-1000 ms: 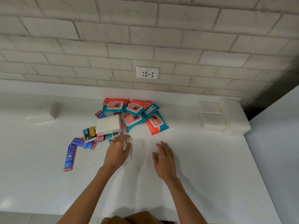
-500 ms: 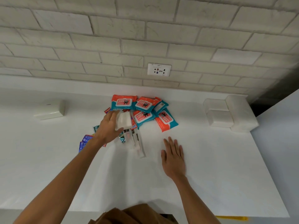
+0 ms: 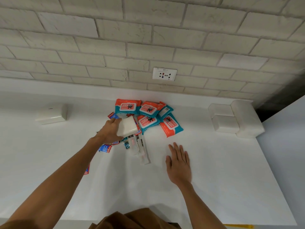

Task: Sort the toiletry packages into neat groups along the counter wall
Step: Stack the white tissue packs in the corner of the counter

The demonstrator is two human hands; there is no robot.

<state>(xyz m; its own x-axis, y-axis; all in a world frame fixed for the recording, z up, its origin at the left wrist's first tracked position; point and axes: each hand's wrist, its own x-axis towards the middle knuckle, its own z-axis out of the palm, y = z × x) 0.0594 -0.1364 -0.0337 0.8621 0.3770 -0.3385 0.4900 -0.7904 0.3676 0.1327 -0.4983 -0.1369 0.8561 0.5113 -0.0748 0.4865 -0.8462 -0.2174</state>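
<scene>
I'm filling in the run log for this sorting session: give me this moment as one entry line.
left hand: gripping white pack on pile | right hand: flat, empty, on counter | wipes packs: unsorted by wall

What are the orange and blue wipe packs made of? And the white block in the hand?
The wipe packs look like soft, shiny plastic film: they crinkle and catch the light. The white block in the left hand looks like tissues in clear glossy wrap, judging by its shine and soft edges, though that's a guess.

We cannot see the toothpaste sachets fully: the left hand and forearm cover them; their print blurs.
</scene>
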